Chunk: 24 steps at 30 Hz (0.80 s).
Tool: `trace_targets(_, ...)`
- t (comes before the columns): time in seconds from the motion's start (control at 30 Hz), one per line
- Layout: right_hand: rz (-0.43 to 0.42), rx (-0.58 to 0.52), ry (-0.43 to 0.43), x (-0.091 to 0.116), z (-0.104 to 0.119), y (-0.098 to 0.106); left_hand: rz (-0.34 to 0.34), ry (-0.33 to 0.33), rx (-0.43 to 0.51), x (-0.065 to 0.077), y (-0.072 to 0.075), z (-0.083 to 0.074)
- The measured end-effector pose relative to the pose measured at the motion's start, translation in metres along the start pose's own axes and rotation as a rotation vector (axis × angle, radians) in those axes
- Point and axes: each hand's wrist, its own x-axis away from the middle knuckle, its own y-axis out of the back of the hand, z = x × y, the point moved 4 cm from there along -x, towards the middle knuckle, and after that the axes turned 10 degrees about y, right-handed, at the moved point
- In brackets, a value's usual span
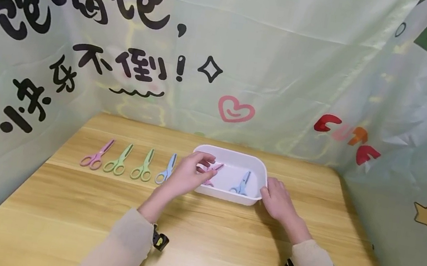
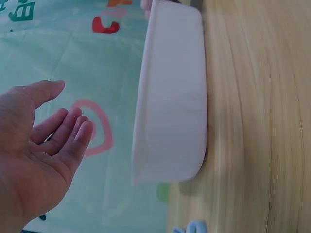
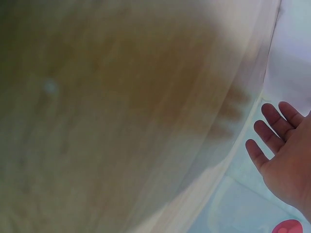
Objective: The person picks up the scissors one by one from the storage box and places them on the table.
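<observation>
The fingers (image 2: 77, 143) of the left hand (image 1: 186, 176) are bending softly above a white tub (image 1: 225, 195), leaving a gap to the thumb, and they are holding nothing that I can see. Close by them, a pink pair of scissors (image 1: 216, 167) is lying in the tub, partly hiding behind the hand; I cannot tell if a fingertip is touching it. I am guessing this pair is light and stiff, a bit slippery, and not easy to break. Its handle loops are looking like the best place to take hold, away from the tip. The tub is seeming thin, hard and light, so its rim is looking good for pinching. Farther right of those fingers, a blue pair (image 1: 241, 185) is lying in the tub too, its blades pointing away. At the tub's right end, the right hand (image 1: 278, 200) is resting against the side, its fingers pointing out nearly straight and a little apart; I cannot tell how hard they are pressing. Left of the left fingers, more scissors are lying in a row outside the tub: an outside blue pair (image 1: 166, 173) nearest, then one green pair (image 1: 144, 168), another green pair (image 1: 120, 163), and a second pink pair (image 1: 99, 155) farthest. Under everything, a wooden table (image 1: 195, 254) is showing.
</observation>
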Motion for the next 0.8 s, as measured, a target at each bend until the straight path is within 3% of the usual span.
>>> trace_targets(0.27, -0.006, 0.016, 0.012, -0.003, 0.002, 0.000, 0.061, -0.006, -0.019, -0.019, -0.024, 0.002)
trace_targets(0.53, -0.010, 0.022, 0.012, -0.003, 0.002, 0.001, 0.090, 0.010, -0.132, -0.038, -0.047, 0.011)
trace_targets(0.8, -0.007, 0.023, -0.001, -0.001, 0.000, -0.001, 0.181, 0.077, -0.241, -0.055, -0.067, 0.021)
